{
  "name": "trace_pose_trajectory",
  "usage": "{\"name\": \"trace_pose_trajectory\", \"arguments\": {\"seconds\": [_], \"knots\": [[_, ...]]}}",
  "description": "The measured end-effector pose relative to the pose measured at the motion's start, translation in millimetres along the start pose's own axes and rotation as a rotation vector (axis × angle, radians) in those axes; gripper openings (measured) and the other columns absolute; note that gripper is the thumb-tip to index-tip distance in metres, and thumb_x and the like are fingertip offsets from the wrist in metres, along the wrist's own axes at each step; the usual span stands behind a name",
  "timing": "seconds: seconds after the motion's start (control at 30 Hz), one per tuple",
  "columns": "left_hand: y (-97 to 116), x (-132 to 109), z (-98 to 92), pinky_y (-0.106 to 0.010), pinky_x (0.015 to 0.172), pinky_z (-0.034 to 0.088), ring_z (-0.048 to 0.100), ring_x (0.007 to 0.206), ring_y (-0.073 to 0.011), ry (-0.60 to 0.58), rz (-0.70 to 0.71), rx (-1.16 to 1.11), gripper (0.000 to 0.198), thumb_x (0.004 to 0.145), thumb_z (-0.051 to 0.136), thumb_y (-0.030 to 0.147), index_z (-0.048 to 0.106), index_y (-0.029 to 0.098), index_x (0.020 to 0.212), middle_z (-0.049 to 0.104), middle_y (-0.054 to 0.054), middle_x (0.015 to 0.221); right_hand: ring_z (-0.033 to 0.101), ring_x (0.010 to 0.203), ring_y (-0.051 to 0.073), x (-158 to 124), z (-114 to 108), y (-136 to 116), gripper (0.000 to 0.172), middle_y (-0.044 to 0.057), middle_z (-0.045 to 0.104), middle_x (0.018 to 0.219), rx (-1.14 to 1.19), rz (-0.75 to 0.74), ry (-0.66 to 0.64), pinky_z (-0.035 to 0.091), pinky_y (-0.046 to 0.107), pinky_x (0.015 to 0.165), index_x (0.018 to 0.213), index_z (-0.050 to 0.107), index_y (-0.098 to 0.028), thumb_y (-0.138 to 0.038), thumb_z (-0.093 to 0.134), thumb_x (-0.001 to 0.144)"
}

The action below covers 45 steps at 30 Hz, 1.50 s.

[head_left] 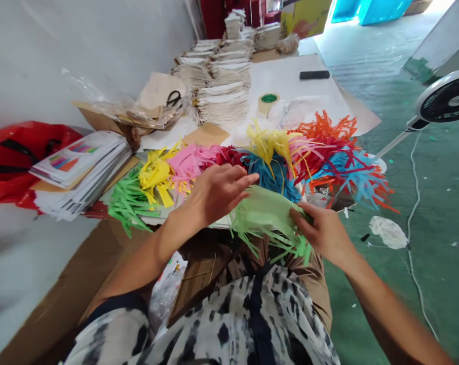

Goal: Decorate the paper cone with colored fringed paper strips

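Bright light from the far opening — glare there, soft shadows under the left hand, blurred wall.

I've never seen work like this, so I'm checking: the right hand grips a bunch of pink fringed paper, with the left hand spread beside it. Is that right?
Not quite. The head view shows the right hand gripping light green fringed paper, not pink. The left hand is spread beside it, as you say, and the pink strips lie beyond.

One left hand, one right hand, one roll of masking tape, one pair of black-handled scissors, one fan, and seven colours of paper fringe.
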<state>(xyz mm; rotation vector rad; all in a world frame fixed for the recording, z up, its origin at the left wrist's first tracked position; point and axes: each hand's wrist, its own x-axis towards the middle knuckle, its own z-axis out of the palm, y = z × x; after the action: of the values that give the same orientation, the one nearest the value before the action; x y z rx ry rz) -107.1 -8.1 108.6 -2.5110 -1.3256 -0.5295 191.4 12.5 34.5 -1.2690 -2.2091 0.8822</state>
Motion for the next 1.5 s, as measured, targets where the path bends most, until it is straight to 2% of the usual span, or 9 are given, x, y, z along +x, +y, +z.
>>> {"name": "trace_pose_trajectory", "arguments": {"seconds": [0.13,0.23,0.43,0.53,0.67,0.83,1.17,1.37,1.5], "knots": [[29,-10,38.9,-0.041,0.105,0.055,0.066,0.113,-0.0227,0.133,-0.006,-0.184,0.025,0.101,0.067,0.035,0.071,0.022,0.121,0.076,-0.008,0.115,0.061,0.064,0.021,15,20,30,0.028,0.005,0.068,0.070,-0.166,0.118,-0.073,0.034,0.031,0.063,0.091,0.070,-0.020,-0.039,0.049,0.096],[57,-26,74.5,-0.041,0.103,0.057,0.066,0.113,-0.0252,0.042,0.028,-0.346,0.048,0.095,0.071,0.052,0.067,0.016,0.127,0.075,-0.012,0.118,0.066,0.073,0.024,18,22,44,0.029,0.007,0.072,0.077,-0.287,0.130,-0.125,0.036,0.032,0.066,0.092,0.071,-0.021,-0.036,0.047,0.098],[71,-37,116.4,-0.043,0.098,0.055,0.066,0.113,-0.0275,-0.177,-0.028,-0.379,0.028,0.100,0.066,0.034,0.069,0.016,0.121,0.074,-0.012,0.121,0.070,0.087,0.030,5,12,41,0.029,0.011,0.076,0.096,-0.463,0.150,-0.011,0.040,0.036,0.070,0.114,0.070,-0.020,-0.038,0.053,0.100],[71,-32,114.5,-0.041,0.093,0.054,0.067,0.108,-0.0260,-0.175,-0.034,-0.372,0.025,0.104,0.059,0.034,0.070,0.018,0.119,0.075,-0.011,0.118,0.062,0.123,0.035,-13,10,26,0.043,0.015,0.066,0.137,-0.500,-0.097,0.174,0.045,0.044,0.095,0.137,0.062,-0.018,-0.037,0.058,0.099],[74,-25,108.3,-0.035,0.085,0.052,0.069,0.097,-0.0221,-0.195,-0.086,-0.400,0.026,0.109,0.049,0.031,0.072,0.019,0.108,0.077,-0.008,0.101,0.054,0.131,0.032,-28,18,15,0.046,0.013,0.063,0.143,-0.441,-0.332,0.077,0.038,0.046,0.108,0.142,0.059,-0.017,-0.032,0.059,0.099],[68,-26,105.2,-0.034,0.081,0.049,0.071,0.092,-0.0226,-0.279,-0.157,-0.395,0.016,0.102,0.057,0.025,0.072,0.020,0.104,0.077,-0.007,0.095,0.058,0.112,0.029,-20,18,30,0.021,0.006,0.076,0.112,-0.466,-0.274,0.000,0.035,0.045,0.093,0.115,0.073,-0.021,-0.026,0.057,0.104],[26,-26,86.4,-0.032,0.080,0.050,0.073,0.089,-0.0206,-0.435,-0.439,-0.455,0.016,0.095,0.059,0.026,0.074,0.022,0.099,0.078,-0.004,0.094,0.054,0.105,0.030,-10,16,37,0.016,0.008,0.072,0.098,-0.593,-0.135,0.056,0.029,0.044,0.081,0.094,0.070,-0.020,-0.029,0.058,0.100],[13,-16,76.2,-0.040,0.079,0.047,0.072,0.094,-0.0302,-0.535,-0.353,-0.075,0.020,0.092,0.060,0.026,0.078,0.021,0.101,0.077,-0.009,0.087,0.053,0.108,0.032,-7,19,35,0.012,0.009,0.072,0.101,-0.627,-0.139,0.115,0.030,0.046,0.084,0.091,0.069,-0.022,-0.030,0.061,0.096],[3,-14,69.7,-0.039,0.082,0.047,0.072,0.103,-0.0288,-0.540,-0.353,-0.138,0.025,0.095,0.062,0.034,0.077,0.024,0.113,0.081,-0.007,0.104,0.054,0.108,0.033,-3,20,37,0.013,0.009,0.072,0.100,-0.617,-0.126,0.114,0.031,0.046,0.084,0.092,0.069,-0.022,-0.029,0.060,0.095]]}}
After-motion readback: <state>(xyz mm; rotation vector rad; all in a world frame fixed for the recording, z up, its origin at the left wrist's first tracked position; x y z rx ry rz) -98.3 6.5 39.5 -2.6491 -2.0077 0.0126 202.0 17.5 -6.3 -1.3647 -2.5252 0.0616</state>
